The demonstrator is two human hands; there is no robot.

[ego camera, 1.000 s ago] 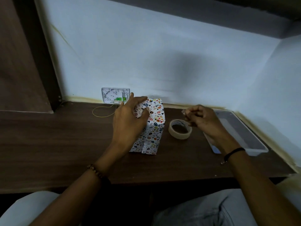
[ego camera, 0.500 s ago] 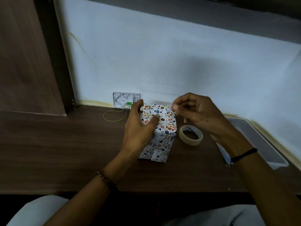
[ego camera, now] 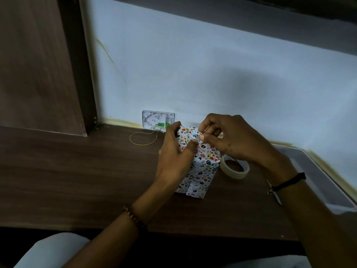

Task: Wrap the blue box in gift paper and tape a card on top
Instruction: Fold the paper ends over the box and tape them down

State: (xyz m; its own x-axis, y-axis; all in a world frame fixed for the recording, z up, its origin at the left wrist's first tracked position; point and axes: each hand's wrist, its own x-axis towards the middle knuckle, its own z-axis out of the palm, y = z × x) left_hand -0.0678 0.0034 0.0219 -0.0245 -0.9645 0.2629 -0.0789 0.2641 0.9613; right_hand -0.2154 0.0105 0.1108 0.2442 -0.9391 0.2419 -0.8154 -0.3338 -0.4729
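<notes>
The left hand [ego camera: 173,161] is holding its grip curled round the box [ego camera: 202,171] top, likely light but crease-prone there, while the right hand [ego camera: 231,141] is pinching what may be tape.

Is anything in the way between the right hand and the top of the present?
Nothing visible. The right hand is at the top of the wrapped box, fingertips pinched beside the thumb of the left hand. The tape roll lies on the table to the box's right, out of the way.
</notes>
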